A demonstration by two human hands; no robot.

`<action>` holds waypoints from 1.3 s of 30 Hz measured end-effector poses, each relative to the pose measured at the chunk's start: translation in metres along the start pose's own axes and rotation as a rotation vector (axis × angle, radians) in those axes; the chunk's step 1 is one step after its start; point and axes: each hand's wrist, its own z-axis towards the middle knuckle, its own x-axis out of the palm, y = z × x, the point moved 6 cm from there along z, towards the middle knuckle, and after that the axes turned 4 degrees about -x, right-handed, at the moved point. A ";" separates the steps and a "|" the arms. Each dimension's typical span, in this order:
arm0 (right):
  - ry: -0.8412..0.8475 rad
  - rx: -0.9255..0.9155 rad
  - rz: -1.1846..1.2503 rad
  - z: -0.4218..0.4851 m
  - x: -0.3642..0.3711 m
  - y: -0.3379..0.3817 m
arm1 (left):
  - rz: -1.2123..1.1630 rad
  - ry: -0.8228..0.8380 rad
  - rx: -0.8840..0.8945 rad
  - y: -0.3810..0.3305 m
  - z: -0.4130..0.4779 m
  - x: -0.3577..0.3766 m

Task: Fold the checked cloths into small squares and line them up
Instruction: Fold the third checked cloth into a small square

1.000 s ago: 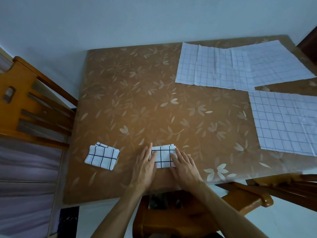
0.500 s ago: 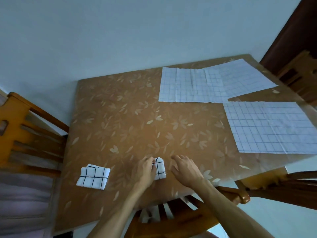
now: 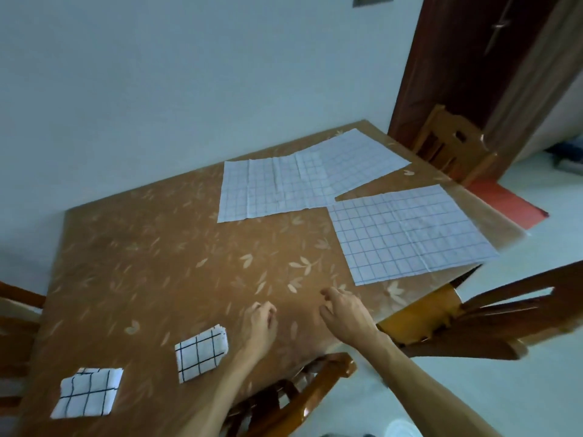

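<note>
Brown desk [image 3: 157, 247] carried a folded cloth [image 3: 201, 354]; beside it the left hand [image 3: 260, 324] and right hand [image 3: 345, 316] hovered, fingers [image 3: 329, 294] loosely curled, empty.

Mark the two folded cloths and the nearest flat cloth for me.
Left folded cloth [image 3: 86, 393], head view, middle of its top.
Right folded cloth [image 3: 201, 354], head view, middle of its top.
Nearest flat cloth [image 3: 410, 234], head view, its centre.

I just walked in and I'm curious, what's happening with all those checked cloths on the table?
A person is folding white checked cloths on a brown leaf-patterned table. The left folded square and right folded square sit apart near the front edge. Three flat unfolded cloths lie at the far right. The left hand and right hand are over the table, holding nothing.
</note>
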 end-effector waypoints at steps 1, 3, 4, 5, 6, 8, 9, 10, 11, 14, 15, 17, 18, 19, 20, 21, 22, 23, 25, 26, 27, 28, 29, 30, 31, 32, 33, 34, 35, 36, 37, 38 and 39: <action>-0.010 0.015 0.010 -0.004 -0.011 -0.015 | 0.002 0.004 0.015 -0.017 0.001 0.005; -0.041 0.048 0.024 -0.013 -0.036 -0.049 | -0.006 0.010 0.053 -0.055 0.004 0.017; -0.058 0.056 0.026 -0.016 -0.046 -0.061 | -0.011 0.012 0.055 -0.070 0.006 0.023; -0.072 0.060 0.025 -0.018 -0.054 -0.072 | -0.012 0.013 0.059 -0.084 0.007 0.027; -0.081 0.069 0.027 -0.022 -0.064 -0.086 | -0.014 0.015 0.076 -0.103 0.009 0.033; -0.110 0.076 0.046 -0.030 -0.082 -0.112 | -0.019 0.030 0.109 -0.138 0.011 0.045; -0.122 0.079 0.052 -0.033 -0.089 -0.124 | -0.019 0.041 0.117 -0.154 0.012 0.050; -0.132 0.077 0.053 -0.037 -0.096 -0.135 | -0.026 0.048 0.127 -0.169 0.013 0.055; -0.139 0.074 0.061 -0.039 -0.102 -0.144 | -0.035 0.053 0.133 -0.181 0.014 0.059; -0.167 0.104 0.119 -0.042 -0.115 -0.169 | -0.026 0.075 0.163 -0.209 0.019 0.072; -0.180 0.114 0.125 -0.041 -0.118 -0.176 | -0.019 0.076 0.177 -0.216 0.023 0.075; -0.189 0.126 0.124 -0.037 -0.121 -0.189 | -0.024 0.080 0.205 -0.228 0.033 0.081; -0.185 0.134 0.119 -0.034 -0.122 -0.194 | -0.020 0.094 0.214 -0.232 0.040 0.085; -0.176 0.143 0.115 -0.030 -0.121 -0.200 | -0.013 0.108 0.219 -0.235 0.047 0.088; -0.164 0.153 0.110 -0.026 -0.120 -0.204 | -0.002 0.128 0.222 -0.236 0.055 0.093; -0.148 0.167 0.106 -0.020 -0.118 -0.210 | 0.003 0.144 0.233 -0.237 0.064 0.098; -0.132 0.184 0.101 -0.013 -0.116 -0.215 | 0.008 0.165 0.248 -0.238 0.073 0.103; -0.115 0.201 0.101 -0.006 -0.113 -0.222 | 0.016 0.190 0.261 -0.240 0.083 0.109; -0.070 0.228 0.101 0.009 -0.106 -0.234 | 0.050 0.237 0.256 -0.241 0.104 0.120; -0.046 0.244 0.102 0.017 -0.102 -0.240 | 0.067 0.249 0.254 -0.240 0.117 0.125; -0.022 0.260 0.102 0.024 -0.098 -0.246 | 0.080 0.258 0.254 -0.238 0.129 0.130; 0.007 0.273 0.099 0.032 -0.094 -0.249 | 0.086 0.272 0.250 -0.235 0.140 0.136; 0.040 0.284 0.090 0.038 -0.090 -0.253 | 0.079 0.293 0.248 -0.232 0.149 0.142; 0.071 0.291 0.075 0.045 -0.085 -0.255 | 0.069 0.324 0.248 -0.229 0.158 0.148; 0.101 0.292 0.059 0.051 -0.081 -0.257 | 0.055 0.350 0.253 -0.228 0.166 0.153; 0.129 0.288 0.046 0.056 -0.077 -0.258 | 0.057 0.371 0.260 -0.226 0.173 0.158; 0.153 0.283 0.039 0.062 -0.074 -0.259 | 0.073 0.373 0.282 -0.223 0.180 0.163; 0.176 0.282 0.040 0.067 -0.070 -0.259 | 0.104 0.390 0.298 -0.221 0.186 0.169; 0.196 0.283 0.044 0.071 -0.066 -0.260 | 0.131 0.413 0.302 -0.217 0.191 0.175; 0.217 0.285 0.046 0.075 -0.063 -0.261 | 0.150 0.444 0.287 -0.211 0.195 0.181; 0.232 0.285 0.045 0.079 -0.059 -0.263 | 0.148 0.455 0.270 -0.206 0.199 0.186; 0.242 0.282 0.043 0.083 -0.057 -0.264 | 0.134 0.451 0.254 -0.201 0.203 0.189; 0.247 0.276 0.042 0.087 -0.056 -0.265 | 0.114 0.425 0.251 -0.197 0.206 0.191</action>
